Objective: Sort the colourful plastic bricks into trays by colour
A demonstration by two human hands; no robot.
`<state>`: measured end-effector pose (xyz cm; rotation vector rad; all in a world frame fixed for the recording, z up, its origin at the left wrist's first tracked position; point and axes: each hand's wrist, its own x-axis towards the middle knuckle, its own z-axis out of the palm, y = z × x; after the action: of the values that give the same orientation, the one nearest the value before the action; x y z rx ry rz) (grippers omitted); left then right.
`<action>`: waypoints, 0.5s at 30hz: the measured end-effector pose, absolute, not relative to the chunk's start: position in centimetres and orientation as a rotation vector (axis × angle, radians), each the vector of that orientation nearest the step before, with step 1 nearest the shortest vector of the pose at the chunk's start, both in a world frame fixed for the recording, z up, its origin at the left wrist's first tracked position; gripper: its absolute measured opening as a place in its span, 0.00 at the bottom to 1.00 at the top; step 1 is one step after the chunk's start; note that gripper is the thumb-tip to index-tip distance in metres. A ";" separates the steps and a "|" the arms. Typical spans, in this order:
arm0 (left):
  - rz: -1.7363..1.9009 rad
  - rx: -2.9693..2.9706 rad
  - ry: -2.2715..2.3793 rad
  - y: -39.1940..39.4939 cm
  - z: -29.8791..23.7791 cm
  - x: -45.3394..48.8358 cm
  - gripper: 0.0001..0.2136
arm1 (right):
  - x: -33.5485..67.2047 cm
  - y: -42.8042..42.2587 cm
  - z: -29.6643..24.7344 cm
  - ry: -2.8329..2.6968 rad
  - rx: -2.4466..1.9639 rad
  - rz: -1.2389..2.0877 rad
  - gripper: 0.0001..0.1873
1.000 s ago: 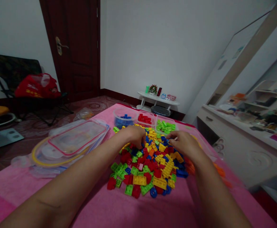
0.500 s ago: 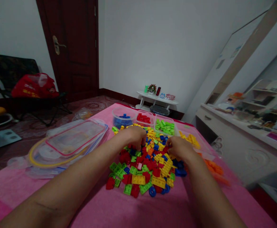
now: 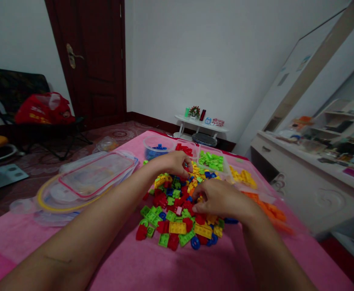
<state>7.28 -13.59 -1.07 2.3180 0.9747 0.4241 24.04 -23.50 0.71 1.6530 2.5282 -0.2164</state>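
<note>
Pale walls [image 3: 195, 60] and a dark door [image 3: 96, 60] back a table spread with pink cloth [image 3: 134, 264], where the mixed brick pile [image 3: 176, 194] lies mid-table. Since the previous view, the right hand [image 3: 218, 197] has come nearer and inward, from the pile's right side to its middle; the left hand [image 3: 177, 162] has shifted slightly away, over the far part. That, I judge, puts the hands on separate patches of the pile. Both hands have bent fingers, thumb near forefinger; whether either grips a brick I cannot tell. Beyond the pile, blue bricks [image 3: 159, 147], red bricks [image 3: 184, 149] and green bricks [image 3: 211, 161] sit in separate clear containers; stacked lids [image 3: 98, 173] lie to the left.
</note>
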 end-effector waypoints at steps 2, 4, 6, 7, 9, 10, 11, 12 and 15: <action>0.579 2.100 0.927 -13.2 -1.1 7.4 0.15 | 23.2 -23.7 0.3 2.467 1.673 -0.102 0.11; 0.678 1.804 0.863 -13.0 -1.1 7.6 0.16 | 22.4 -23.8 -0.2 2.421 1.682 0.005 0.11; 0.736 1.476 0.780 -12.9 -1.1 7.8 0.16 | 21.8 -23.8 -0.6 2.414 1.667 0.064 0.08; 0.755 1.315 0.728 -12.9 -1.1 7.8 0.15 | 21.7 -23.8 -0.8 2.414 1.658 0.071 0.07; 0.774 1.034 0.612 -12.6 -1.3 8.0 0.14 | 21.7 -23.7 -0.9 2.408 1.653 0.057 0.06; 0.776 0.924 0.559 -12.5 -1.5 8.0 0.13 | 21.9 -23.5 -0.8 2.408 1.657 0.024 0.06; 0.777 0.838 0.519 -12.4 -1.7 8.1 0.12 | 22.2 -23.3 -0.7 2.415 1.670 -0.022 0.05; 0.774 0.774 0.498 -12.3 -2.0 8.2 0.11 | 22.6 -23.1 -0.5 2.428 1.693 -0.076 0.05; 0.762 0.675 0.513 -12.2 -2.8 8.7 0.09 | 24.2 -22.2 0.4 2.491 1.883 -0.147 0.06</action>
<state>8.65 -12.20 -2.81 0.6754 0.5132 0.7616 24.20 -22.20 0.38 1.8831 2.4910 -0.1475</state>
